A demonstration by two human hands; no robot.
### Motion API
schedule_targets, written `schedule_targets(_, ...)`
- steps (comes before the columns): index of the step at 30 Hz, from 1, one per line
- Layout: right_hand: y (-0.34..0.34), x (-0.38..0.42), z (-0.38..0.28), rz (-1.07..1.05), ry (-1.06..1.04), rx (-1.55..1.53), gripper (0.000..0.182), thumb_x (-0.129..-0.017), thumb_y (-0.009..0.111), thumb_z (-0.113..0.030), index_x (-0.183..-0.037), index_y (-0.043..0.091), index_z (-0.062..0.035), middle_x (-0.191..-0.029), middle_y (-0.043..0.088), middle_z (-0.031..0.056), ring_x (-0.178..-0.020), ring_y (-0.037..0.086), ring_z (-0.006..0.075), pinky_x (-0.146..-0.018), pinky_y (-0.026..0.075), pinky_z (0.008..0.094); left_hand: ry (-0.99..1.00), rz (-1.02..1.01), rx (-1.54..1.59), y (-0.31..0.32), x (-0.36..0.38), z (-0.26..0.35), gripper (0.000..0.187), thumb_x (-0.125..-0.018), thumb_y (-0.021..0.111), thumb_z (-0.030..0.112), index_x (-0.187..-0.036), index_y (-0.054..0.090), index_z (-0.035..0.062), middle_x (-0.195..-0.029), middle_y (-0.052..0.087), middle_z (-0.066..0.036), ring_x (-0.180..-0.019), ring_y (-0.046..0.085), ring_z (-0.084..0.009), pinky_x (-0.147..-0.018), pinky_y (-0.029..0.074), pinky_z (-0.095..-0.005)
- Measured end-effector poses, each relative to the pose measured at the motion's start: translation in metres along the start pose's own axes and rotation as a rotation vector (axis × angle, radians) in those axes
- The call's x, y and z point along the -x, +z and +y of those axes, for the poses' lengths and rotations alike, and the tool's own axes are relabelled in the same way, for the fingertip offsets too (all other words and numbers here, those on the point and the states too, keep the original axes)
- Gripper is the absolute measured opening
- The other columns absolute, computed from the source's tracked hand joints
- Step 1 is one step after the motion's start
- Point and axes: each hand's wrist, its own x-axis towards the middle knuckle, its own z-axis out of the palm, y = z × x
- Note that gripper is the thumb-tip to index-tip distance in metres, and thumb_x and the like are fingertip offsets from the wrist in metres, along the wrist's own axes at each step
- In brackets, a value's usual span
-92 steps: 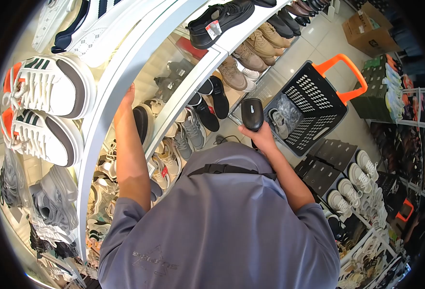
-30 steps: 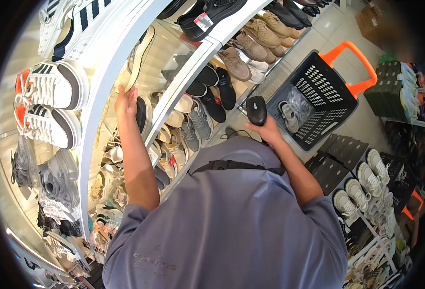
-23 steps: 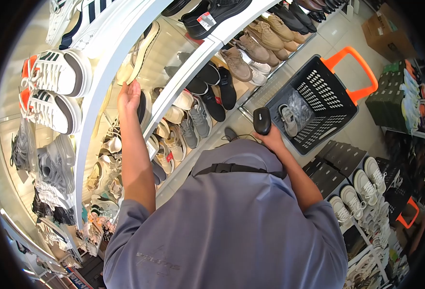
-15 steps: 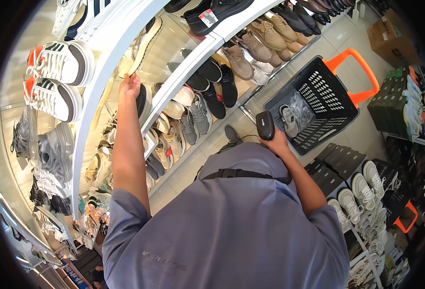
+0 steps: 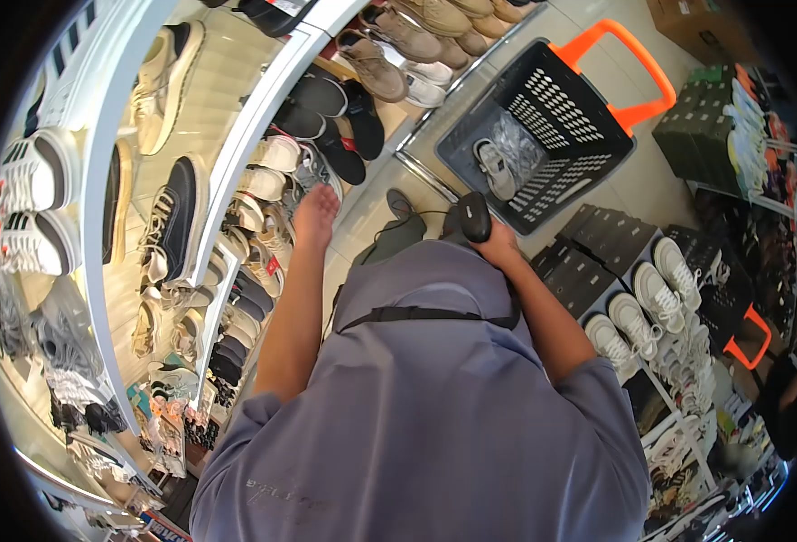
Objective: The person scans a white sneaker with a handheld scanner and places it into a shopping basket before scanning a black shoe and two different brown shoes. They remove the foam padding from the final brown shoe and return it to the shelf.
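My left hand point(image 5: 315, 217) holds nothing, its fingers stretched out in front of the lower shelf. Nearest to it is a grey sneaker point(image 5: 312, 170), partly covered by the fingers in this view. Low in front of my body, my right hand point(image 5: 498, 246) is wrapped round a black rounded object point(image 5: 473, 217) with a small white mark; its kind I cannot tell. On the glossy shelf to the left rest a beige shoe point(image 5: 159, 95) and a dark shoe with a pale sole point(image 5: 177, 217).
A black shopping basket point(image 5: 543, 194) with an orange handle point(image 5: 660, 86) stands on the floor ahead, holding a grey sneaker point(image 5: 495, 169) and clear plastic. Dark shoeboxes point(image 5: 606, 244) and white sneakers point(image 5: 656, 275) line the right side. Tan boots point(image 5: 371, 68) sit on the lower shelf.
My left hand has come away from the beige shoe on the shelf and dropped down and right, empty. The view has shifted, while my right hand keeps the black object.
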Motion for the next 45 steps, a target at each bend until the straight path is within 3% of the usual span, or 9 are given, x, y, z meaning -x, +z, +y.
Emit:
schedule_targets(6,0.012,-0.009,0.009,-0.149,0.147,0.067,0.062,-0.064,0.076,-0.030,-0.120,0.057,-0.0106,-0.106,0.066,0.0188,-0.101,0.062,0.0363,-0.087,0.049,0.0424,-0.080,-0.035,-0.657,-0.015,0.019,-0.060,0.026,-0.091,0.058,0.024,-0.105,0.060,0.0025,-0.089,0.066,-0.007,-0.075,0.061,-0.0135,-0.069,0.051,-0.0268)
schedule_targets(17,0.035,-0.072,0.044,0.114,0.411,-0.180,0.049,-0.061,0.079,-0.029,-0.099,0.066,-0.0022,-0.089,0.069,0.0198,-0.089,0.067,0.0363,-0.078,0.051,0.0394,-0.135,-0.091,-0.884,-0.029,-0.026,-0.090,0.031,-0.091,0.059,0.027,-0.103,0.063,-0.0013,-0.084,0.068,-0.008,-0.069,0.062,-0.0116,-0.063,0.049,-0.0238)
schedule_targets(21,0.026,-0.109,0.034,0.004,0.492,-0.450,0.043,-0.063,0.081,-0.026,-0.091,0.062,-0.0001,-0.071,0.064,0.0092,-0.055,0.060,0.0192,-0.057,0.050,0.0337,-0.217,-0.287,-0.762,0.009,-0.024,-0.113,0.030,-0.090,0.061,0.027,-0.104,0.063,-0.0001,-0.086,0.068,-0.008,-0.074,0.063,-0.0119,-0.069,0.050,-0.0244)
schedule_targets(25,0.035,-0.123,0.019,-0.046,0.475,-0.420,0.040,-0.064,0.081,-0.024,-0.090,0.061,-0.0010,-0.070,0.063,0.0067,-0.051,0.056,0.0157,-0.053,0.048,0.0316,-0.225,-0.369,-0.772,0.042,-0.026,-0.137,0.028,-0.089,0.062,0.025,-0.104,0.064,0.0012,-0.086,0.067,-0.006,-0.074,0.062,-0.0116,-0.070,0.050,-0.0259)
schedule_targets(32,0.067,-0.103,-0.014,-0.061,0.338,-0.400,0.049,-0.062,0.082,-0.028,-0.099,0.064,0.0002,-0.086,0.068,0.0149,-0.079,0.066,0.0252,-0.075,0.050,0.0357,-0.163,-0.503,-0.978,0.068,-0.035,-0.108,0.023,-0.089,0.060,0.021,-0.103,0.063,0.0025,-0.086,0.066,-0.004,-0.077,0.062,-0.0114,-0.073,0.049,-0.0261)
schedule_targets(37,0.054,-0.092,-0.030,-0.161,0.269,-0.147,0.057,-0.062,0.081,-0.035,-0.104,0.063,-0.0015,-0.094,0.068,0.0204,-0.093,0.064,0.0373,-0.082,0.049,0.0419,-0.065,-0.282,-1.186,0.030,-0.060,-0.112,0.025,-0.087,0.061,0.027,-0.096,0.066,0.0037,-0.079,0.068,-0.007,-0.073,0.065,-0.0140,-0.069,0.051,-0.0295)
schedule_targets(42,0.023,-0.109,-0.001,-0.288,0.233,0.034,0.065,-0.061,0.081,-0.041,-0.109,0.061,-0.0015,-0.098,0.067,0.0213,-0.099,0.063,0.0372,-0.086,0.048,0.0416,-0.017,-0.124,-1.160,0.040,-0.053,-0.130,0.023,-0.084,0.058,0.027,-0.092,0.069,0.0075,-0.079,0.069,-0.008,-0.072,0.067,-0.0187,-0.069,0.052,-0.0317)
schedule_targets(44,0.025,-0.123,0.048,-0.224,0.193,-0.052,0.037,-0.067,0.081,-0.024,-0.089,0.062,-0.0011,-0.068,0.063,0.0094,-0.056,0.062,0.0196,-0.056,0.049,0.0332,-0.006,-0.089,-1.191,0.062,-0.048,-0.146,0.025,-0.084,0.058,0.030,-0.094,0.069,0.0095,-0.081,0.069,-0.009,-0.074,0.067,-0.0220,-0.070,0.053,-0.0341)
schedule_targets(45,0.013,-0.129,0.047,-0.241,0.158,-0.051,0.037,-0.067,0.081,-0.024,-0.089,0.062,-0.0011,-0.068,0.063,0.0094,-0.056,0.062,0.0196,-0.056,0.049,0.0332,0.007,-0.050,-1.183,0.074,-0.047,-0.156,0.025,-0.084,0.058,0.030,-0.094,0.069,0.0095,-0.081,0.069,-0.009,-0.074,0.067,-0.0220,-0.070,0.053,-0.0341)
